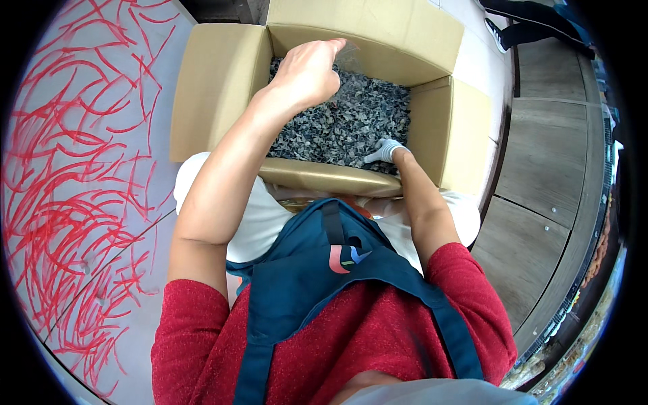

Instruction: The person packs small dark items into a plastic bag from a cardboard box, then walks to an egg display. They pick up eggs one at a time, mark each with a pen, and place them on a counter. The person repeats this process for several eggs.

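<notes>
A cardboard box (430, 125) with its flaps folded out stands in front of me, between my knees. Inside lies a thick layer of small dark and grey pieces (337, 128), too small to name. My left hand (309, 71), bare, is raised over the far left part of the box. Its fingers are closed on a piece of clear plastic film (348, 59), seen only in part. At the near right corner my right hand (386, 152), in a pale grey glove, reaches down against the pieces. Its fingertips are partly hidden, so what it holds, if anything, does not show.
On my left is a grey surface (165, 250) covered with red curved strokes. Brown wood-look panels (540, 155) run along the right side, with goods beyond them. A person's leg and dark shoe (496, 34) show at the far right on pale floor tiles (479, 61).
</notes>
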Motion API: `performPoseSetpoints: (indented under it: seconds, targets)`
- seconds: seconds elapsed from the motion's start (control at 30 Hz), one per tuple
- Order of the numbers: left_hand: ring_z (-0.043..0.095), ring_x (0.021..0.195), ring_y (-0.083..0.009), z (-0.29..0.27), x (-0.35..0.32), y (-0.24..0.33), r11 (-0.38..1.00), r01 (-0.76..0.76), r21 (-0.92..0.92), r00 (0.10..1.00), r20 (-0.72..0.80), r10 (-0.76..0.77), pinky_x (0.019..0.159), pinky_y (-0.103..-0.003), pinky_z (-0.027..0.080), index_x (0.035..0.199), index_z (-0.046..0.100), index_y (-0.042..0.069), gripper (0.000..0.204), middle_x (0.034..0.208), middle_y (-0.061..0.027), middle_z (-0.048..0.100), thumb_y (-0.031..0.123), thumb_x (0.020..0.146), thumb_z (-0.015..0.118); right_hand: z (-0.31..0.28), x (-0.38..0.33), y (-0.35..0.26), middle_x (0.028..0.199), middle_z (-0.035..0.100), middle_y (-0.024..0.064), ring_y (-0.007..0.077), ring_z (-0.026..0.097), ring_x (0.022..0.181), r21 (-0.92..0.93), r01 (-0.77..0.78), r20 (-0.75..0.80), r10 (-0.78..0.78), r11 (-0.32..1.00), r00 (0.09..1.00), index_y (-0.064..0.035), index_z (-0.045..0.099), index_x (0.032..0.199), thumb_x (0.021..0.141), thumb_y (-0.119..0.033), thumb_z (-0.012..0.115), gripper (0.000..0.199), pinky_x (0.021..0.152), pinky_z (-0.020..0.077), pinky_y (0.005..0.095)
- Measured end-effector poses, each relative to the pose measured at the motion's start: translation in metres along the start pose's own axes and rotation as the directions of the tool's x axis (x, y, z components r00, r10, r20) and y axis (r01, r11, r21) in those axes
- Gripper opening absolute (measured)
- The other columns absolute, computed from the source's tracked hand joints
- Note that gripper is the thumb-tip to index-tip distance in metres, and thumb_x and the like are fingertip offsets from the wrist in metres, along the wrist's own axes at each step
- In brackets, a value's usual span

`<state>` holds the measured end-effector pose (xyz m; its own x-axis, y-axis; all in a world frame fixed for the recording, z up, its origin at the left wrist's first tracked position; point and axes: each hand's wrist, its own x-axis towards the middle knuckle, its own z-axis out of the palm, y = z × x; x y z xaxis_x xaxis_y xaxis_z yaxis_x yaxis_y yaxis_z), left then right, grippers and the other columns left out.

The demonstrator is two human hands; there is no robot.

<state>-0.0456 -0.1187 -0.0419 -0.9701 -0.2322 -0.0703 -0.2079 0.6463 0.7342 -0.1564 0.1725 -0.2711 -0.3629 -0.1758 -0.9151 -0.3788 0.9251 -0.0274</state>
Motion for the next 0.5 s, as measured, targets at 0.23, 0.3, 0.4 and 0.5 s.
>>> performPoseSetpoints:
  seconds: [0.23, 0.3, 0.4, 0.5]
  targets:
    - [0.072, 0.081, -0.0248, -0.001, -0.001, 0.005, 1.0, 0.022, 0.014, 1.0, 0.019, -0.022, 0.079, -0.036, 0.055, 0.139, 0.043, -0.002, 0.066, 0.128, -0.0242, 0.057, -0.01, 0.074, 0.049, 0.018, 0.004, 0.012, 0.133, 0.056, 0.0192, 0.0346, 0.055, 0.121, -0.008, 0.067, -0.104, -0.067, 0.998, 0.992, 0.0014, 0.045, 0.138, 0.047, -0.055, 0.088, 0.115, 0.101, 0.0447, 0.0399]
    - [0.071, 0.082, -0.0251, -0.003, -0.004, 0.004, 0.999, 0.033, 0.028, 0.999, 0.017, -0.033, 0.08, -0.037, 0.054, 0.14, 0.043, -0.001, 0.067, 0.127, -0.0242, 0.058, -0.01, 0.074, 0.049, 0.021, -0.017, -0.007, 0.129, 0.059, 0.0186, 0.0331, 0.057, 0.118, 0.045, 0.07, -0.11, -0.065, 0.997, 0.992, -0.0019, 0.05, 0.134, 0.05, -0.051, 0.088, 0.104, 0.098, 0.0466, 0.0405]
    - [0.071, 0.084, -0.0262, -0.004, -0.008, 0.007, 0.997, 0.041, 0.059, 0.999, 0.029, -0.043, 0.083, -0.038, 0.053, 0.141, 0.043, 0.002, 0.07, 0.126, -0.0237, 0.058, -0.009, 0.073, 0.051, 0.024, -0.03, -0.018, 0.124, 0.062, 0.0154, 0.0308, 0.06, 0.114, -0.048, 0.085, -0.163, -0.091, 0.995, 0.982, -0.0094, 0.058, 0.127, 0.057, -0.044, 0.085, 0.082, 0.097, 0.048, 0.0382]
    - [0.069, 0.09, -0.0282, -0.005, -0.01, 0.008, 0.995, 0.05, 0.082, 0.998, 0.033, -0.052, 0.087, -0.04, 0.051, 0.143, 0.042, 0.004, 0.073, 0.125, -0.0236, 0.059, -0.009, 0.071, 0.051, 0.023, -0.039, -0.03, 0.113, 0.067, 0.0141, 0.0312, 0.065, 0.103, -0.194, 0.102, -0.236, -0.148, 0.976, 0.96, -0.01, 0.064, 0.117, 0.062, -0.035, 0.082, 0.063, 0.091, 0.0509, 0.0363]
